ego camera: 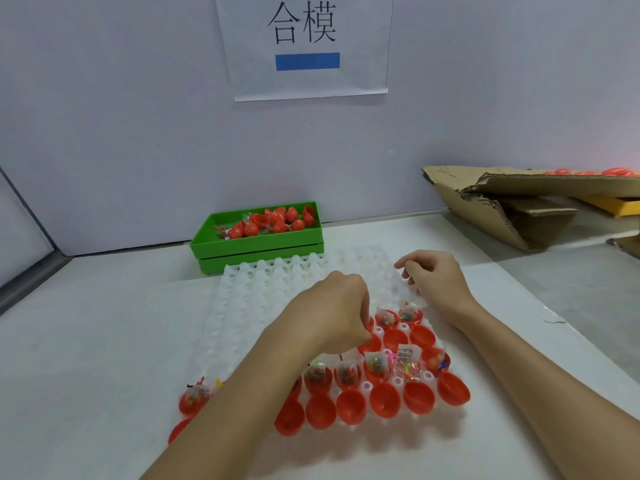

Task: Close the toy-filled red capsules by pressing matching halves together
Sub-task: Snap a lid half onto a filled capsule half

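Observation:
A white moulded tray (277, 292) lies on the table in front of me. Its near rows hold several red capsule halves. Some are empty (384, 400); others carry small bagged toys (375, 367). My left hand (332, 317) reaches over the tray's middle, fingers curled down and pinching a red capsule half (370, 344). My right hand (436, 285) hovers over the tray's far right side with loosely curled fingers and nothing visible in it. Just below it sit two toy-filled halves (410, 315). One more filled half (194, 400) sits at the tray's near left corner.
A green bin (259, 249) with several red capsule halves stands behind the tray against the wall. A torn cardboard box (512, 206) holding red pieces lies at the back right. A paper sign (304, 46) hangs on the wall.

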A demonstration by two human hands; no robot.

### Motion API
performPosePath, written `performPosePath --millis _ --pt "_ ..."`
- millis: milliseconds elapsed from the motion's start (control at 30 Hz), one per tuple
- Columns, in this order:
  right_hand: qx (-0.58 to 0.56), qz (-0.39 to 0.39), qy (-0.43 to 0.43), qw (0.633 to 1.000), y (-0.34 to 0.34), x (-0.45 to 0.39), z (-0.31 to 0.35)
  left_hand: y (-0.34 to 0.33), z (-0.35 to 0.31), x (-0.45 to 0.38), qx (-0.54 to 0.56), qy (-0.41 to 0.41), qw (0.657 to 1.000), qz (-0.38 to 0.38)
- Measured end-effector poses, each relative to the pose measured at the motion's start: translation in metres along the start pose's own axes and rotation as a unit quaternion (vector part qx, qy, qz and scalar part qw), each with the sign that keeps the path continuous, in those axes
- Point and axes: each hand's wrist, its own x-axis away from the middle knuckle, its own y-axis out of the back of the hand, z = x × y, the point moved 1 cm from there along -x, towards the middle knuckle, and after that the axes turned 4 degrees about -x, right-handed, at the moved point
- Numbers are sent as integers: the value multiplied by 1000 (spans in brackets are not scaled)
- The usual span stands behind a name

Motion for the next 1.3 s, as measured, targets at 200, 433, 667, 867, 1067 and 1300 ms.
performPosePath --millis 200,433,667,867,1067,1300 --pt "-5 -2 -1 1000 0 0 -1 -3 2 -1 -1 -16 1000 -22" --pt "-6 -15 3 1000 3 3 10 20 17 1 49 -1 995 -86" --pt "38 65 153 985 -15 28 88 31 55 10 68 86 980 -164" --pt "87 257 154 950 -56 51 110 25 67 17 107 122 970 -183" --pt "76 248 175 950 -64 52 106 17 62 17 150 118 959 -211" --pt "20 232 127 964 -60 51 100 11 62 18 225 75 940 -244"
